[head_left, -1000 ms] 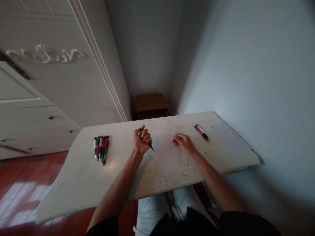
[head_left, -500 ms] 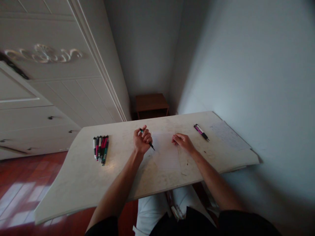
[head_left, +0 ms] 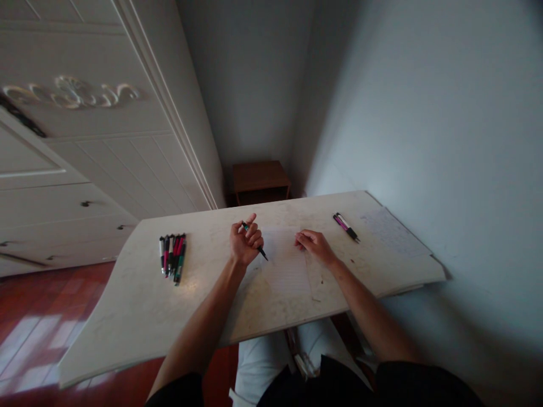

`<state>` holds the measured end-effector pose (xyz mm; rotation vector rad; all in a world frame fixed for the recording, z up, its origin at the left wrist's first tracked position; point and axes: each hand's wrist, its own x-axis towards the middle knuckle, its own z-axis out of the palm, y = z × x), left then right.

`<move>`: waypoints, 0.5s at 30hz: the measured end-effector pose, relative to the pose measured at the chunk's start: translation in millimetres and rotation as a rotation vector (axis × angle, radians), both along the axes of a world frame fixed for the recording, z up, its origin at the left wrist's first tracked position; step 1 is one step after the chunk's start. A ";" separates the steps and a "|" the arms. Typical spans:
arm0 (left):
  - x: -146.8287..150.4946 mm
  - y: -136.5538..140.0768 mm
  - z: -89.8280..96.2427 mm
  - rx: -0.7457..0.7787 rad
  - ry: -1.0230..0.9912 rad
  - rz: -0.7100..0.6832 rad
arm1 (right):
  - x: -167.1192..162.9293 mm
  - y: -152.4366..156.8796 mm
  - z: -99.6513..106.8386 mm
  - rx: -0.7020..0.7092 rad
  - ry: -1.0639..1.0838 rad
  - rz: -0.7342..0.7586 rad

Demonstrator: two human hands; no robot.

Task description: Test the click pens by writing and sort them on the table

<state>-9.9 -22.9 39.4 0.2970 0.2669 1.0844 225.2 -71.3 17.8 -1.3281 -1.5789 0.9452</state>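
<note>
My left hand (head_left: 246, 243) is turned palm up over the left edge of a lined sheet of paper (head_left: 291, 271). Its fingers are curled around a black and green pen (head_left: 261, 251), whose tip points down toward the paper. The index finger sticks out a little. On the sheet's right side rests my right hand (head_left: 314, 244), with its fingers curled together and no object showing in them. Two pens (head_left: 345, 227), partly purple and black, lie side by side beyond my right hand.
Several pens (head_left: 172, 257) in white, pink, black and green lie in a row on the left of the white table (head_left: 127, 316). A written-on sheet (head_left: 394, 232) is at the right end. Behind stand a brown stool-like piece (head_left: 261, 176), a white cabinet (head_left: 114, 169) and walls.
My left index finger has straightened slightly, and the pen has shifted very slightly in the hand. My right hand stays in about the same place. The view has moved a little.
</note>
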 end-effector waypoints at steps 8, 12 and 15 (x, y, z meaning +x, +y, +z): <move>-0.3 -0.6 0.6 0.002 0.032 -0.006 | -0.4 -1.1 1.6 -0.010 -0.009 0.005; -0.4 0.1 0.4 0.005 0.049 -0.009 | -0.1 -0.6 1.0 -0.002 -0.004 0.008; -0.4 0.7 -0.8 -0.002 0.061 0.008 | 0.0 -0.4 0.2 0.009 -0.012 0.012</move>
